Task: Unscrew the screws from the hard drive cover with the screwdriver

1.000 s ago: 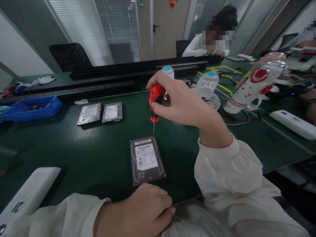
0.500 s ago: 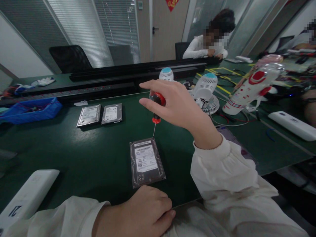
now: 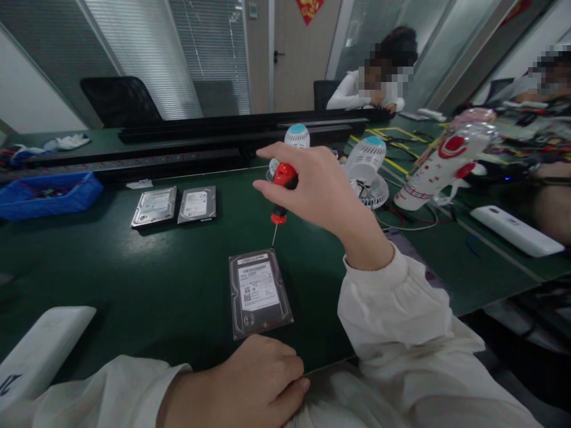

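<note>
A red and black screwdriver point(image 3: 284, 177) stands nearly upright, its thin shaft meeting the far right corner of a hard drive point(image 3: 259, 291). My right hand point(image 3: 312, 181) is around its handle, thumb and index finger stretched to the left; the remaining fingers are hidden. The drive lies flat, its white label facing up. Close to the drive's near edge, my left hand point(image 3: 263, 380) rests by the table edge with its fingers curled in and nothing visible in them. Farther back on the left lie a second hard drive point(image 3: 154, 206) and a third hard drive point(image 3: 197, 204), side by side.
A blue bin point(image 3: 51, 196) sits at the far left. White fans point(image 3: 366, 163), a decorated bottle point(image 3: 428, 166) and cables occupy the right. White oblong devices lie at the near left point(image 3: 49, 345) and right point(image 3: 515, 230). Black rails point(image 3: 200, 160) cross the back; a person point(image 3: 352, 92) sits beyond.
The whole view has shifted slightly. The screwdriver's handle looks turned and tilted a little in my right hand, while its tip stays at the drive's corner. My left hand keeps its place.
</note>
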The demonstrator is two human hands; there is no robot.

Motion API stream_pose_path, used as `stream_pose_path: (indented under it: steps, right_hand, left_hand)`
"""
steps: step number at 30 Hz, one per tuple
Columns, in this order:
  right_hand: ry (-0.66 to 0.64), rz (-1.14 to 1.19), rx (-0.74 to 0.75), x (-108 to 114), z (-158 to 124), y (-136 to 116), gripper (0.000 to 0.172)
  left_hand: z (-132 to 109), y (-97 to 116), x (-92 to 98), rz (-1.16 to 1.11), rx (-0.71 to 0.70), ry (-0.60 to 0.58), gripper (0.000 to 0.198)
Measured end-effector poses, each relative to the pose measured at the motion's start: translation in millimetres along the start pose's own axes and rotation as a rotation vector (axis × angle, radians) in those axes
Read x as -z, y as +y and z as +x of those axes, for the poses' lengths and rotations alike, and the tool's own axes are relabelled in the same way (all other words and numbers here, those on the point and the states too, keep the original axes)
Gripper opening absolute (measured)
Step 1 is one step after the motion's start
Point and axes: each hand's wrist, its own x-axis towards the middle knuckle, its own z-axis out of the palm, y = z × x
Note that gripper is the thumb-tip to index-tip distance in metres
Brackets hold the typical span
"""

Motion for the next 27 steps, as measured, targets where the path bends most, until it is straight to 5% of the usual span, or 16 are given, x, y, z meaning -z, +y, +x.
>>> stream_pose_path:
  steps: [6, 12, 18, 22, 27]
  right_hand:
    - [-0.034, 0.086, 0.012, 5.3, -3.7, 2.8, 0.069]
    - [0.037, -0.028, -0.006, -4.3, -1.5, -7.3, 0.049]
    - [0.009, 0.049, 0.004, -1.2, -2.7, -6.1, 0.058]
    - [-0.008, -0.051, -0.029, -0.8, -2.6, -7.8, 0.037]
    - [0.004, -0.057, -0.037, -0.7, -2.1, -4.2, 0.030]
  left_hand:
    - [-0.4, -1.0, -1.1, -0.018, -0.020, 0.032, 0.029]
    - [1.0, 0.9, 0.8, -0.012, -0.011, 0.002, 0.029]
    - [-0.4, 0.8, -0.9, -0.003, -0.014, 0.010, 0.027]
    - [-1.4, -0.3, -1.8, -0.009, -0.022, 0.012, 0.027]
    - [-0.7, -1.1, -0.6, -0.018, -0.023, 0.017, 0.027]
